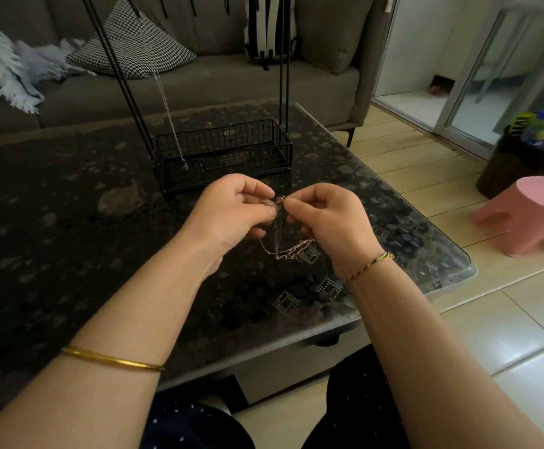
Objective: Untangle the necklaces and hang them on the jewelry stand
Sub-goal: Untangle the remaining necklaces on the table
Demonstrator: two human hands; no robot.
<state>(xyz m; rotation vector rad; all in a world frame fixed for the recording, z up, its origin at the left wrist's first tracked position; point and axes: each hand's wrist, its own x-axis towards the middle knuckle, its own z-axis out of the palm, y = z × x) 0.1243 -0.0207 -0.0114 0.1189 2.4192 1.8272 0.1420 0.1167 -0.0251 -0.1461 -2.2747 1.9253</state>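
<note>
A grey sofa [199, 82] fills the far side from 10 to 1 o'clock, with a pale blue throw [11, 69] at its left end, a checked cushion [128, 43] near the middle and a striped cushion [270, 27] further right. In front of it a dark, mottled glass-topped table [69, 205] takes up most of the view. At 3 o'clock a pink stool [530, 215] stands on the light floor [507, 319].

On the table at 12 o'clock stands the black wire stand [222, 153], a basket base with thin rods rising out of the top of the frame. One silver chain [163, 95] hangs down along its left side, its lower end at the basket's front left corner.

Just nearer than the basket, both hands are raised over the table, almost touching. The left hand [231, 212] and right hand [329, 218] each pinch the top of the tangle [288, 249] between thumb and forefinger, the other fingers curled in. A small gold clasp shows between the fingertips. The tangle, silver and rose-gold strands, droops below the hands in a loop just over the glass; I cannot tell whether it touches. A gold bangle [112, 361] rings the left forearm and a braided cord [371, 265] the right wrist.
</note>
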